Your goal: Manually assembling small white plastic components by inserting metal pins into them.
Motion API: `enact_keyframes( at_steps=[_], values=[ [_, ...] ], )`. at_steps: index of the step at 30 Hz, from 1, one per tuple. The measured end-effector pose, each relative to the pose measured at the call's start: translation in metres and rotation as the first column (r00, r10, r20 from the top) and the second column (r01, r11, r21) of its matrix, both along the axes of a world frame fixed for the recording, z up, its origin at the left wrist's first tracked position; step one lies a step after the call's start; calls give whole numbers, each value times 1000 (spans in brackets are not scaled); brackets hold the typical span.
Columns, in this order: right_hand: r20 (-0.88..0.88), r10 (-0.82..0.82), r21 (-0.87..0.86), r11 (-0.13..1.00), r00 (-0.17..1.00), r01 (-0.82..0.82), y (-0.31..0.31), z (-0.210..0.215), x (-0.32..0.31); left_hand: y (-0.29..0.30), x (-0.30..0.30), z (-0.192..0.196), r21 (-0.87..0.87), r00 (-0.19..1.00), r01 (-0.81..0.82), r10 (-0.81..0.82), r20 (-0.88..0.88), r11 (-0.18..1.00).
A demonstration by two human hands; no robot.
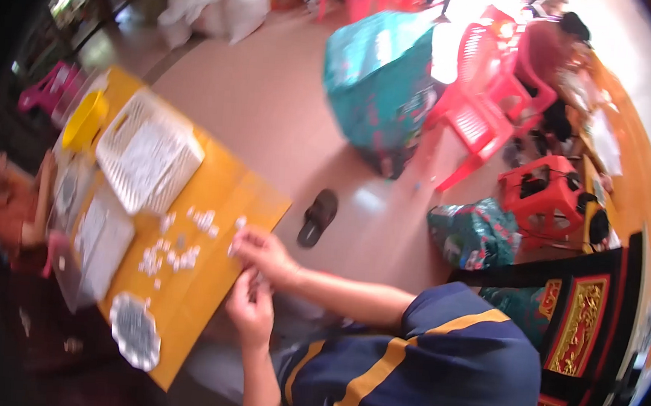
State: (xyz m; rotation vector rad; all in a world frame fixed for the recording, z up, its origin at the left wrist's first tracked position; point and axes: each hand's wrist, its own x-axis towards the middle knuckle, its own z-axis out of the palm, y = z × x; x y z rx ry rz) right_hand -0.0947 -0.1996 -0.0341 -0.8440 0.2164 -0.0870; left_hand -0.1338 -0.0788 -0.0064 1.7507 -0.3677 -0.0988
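My right hand [265, 256] is closed, its fingertips pinched on a small white piece [231, 250] at the table edge. Just below it, my left hand [251, 307] is also closed, with fingers curled close to the right hand; what they hold is blurred. Many small white pieces [178, 257] lie loose on the yellow-orange table [201, 304] beyond my hands. A white slotted basket [186, 176] holds a heap of white material on the far side. Near the left corner lies a silver scalloped tray [135, 331].
Beside the basket stand a yellow bowl [84, 120] and a clear plastic box [102, 263]. Another person [17, 208] sits across the table. A dark slipper [318, 217], a large teal bag [379, 82], red plastic chairs [470, 126] and a red stool [543, 194] occupy the floor.
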Motion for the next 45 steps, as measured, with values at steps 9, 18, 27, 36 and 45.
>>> enact_keyframes(
  at_steps=[9,18,27,36,45],
  values=[
    [-57,21,71,997,998,-17,-11,17,-1,-2,8,4,-270,972,-19,-45,-229,963],
    [-51,103,-91,990,993,-108,-7,20,-7,31,20,13,-305,982,-61,2,-189,950],
    [-31,232,-301,925,972,-230,-5,27,-8,61,45,22,-72,991,-123,119,-58,990],
    [-20,269,-352,900,963,-259,-2,21,-9,59,45,24,-15,995,-69,68,-71,998],
    [-23,265,-389,886,964,-253,0,20,-9,57,46,23,-19,997,-70,69,-33,997]
  ],
)
